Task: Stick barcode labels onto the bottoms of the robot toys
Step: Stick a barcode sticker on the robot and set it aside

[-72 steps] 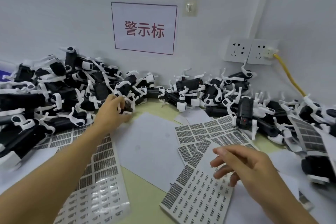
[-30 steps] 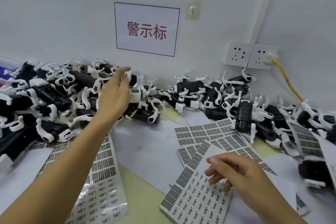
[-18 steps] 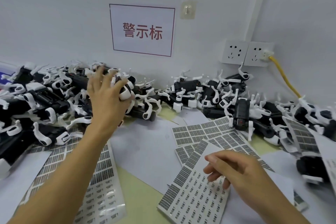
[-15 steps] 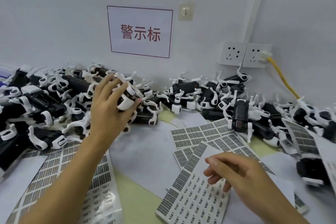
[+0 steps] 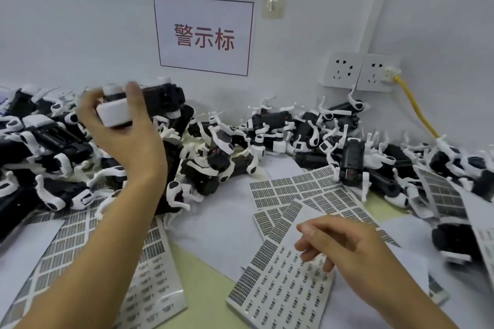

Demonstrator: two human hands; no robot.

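Note:
My left hand grips a black and white robot toy by its white end and holds it raised above the left heap of toys. My right hand hovers with loosely curled fingers over a barcode label sheet at the lower middle; I cannot tell whether a label is on its fingertips. More label sheets lie fanned behind it. A single toy lies on its back at the sheets' far right corner.
More robot toys are piled along the wall to the right. Another label sheet lies under my left forearm. Wall sockets with a yellow cable are at the back right. A white sign hangs on the wall.
My left hand reached into the left heap, closed on one robot toy and lifted it clear of the pile. My right hand stayed over the label sheet.

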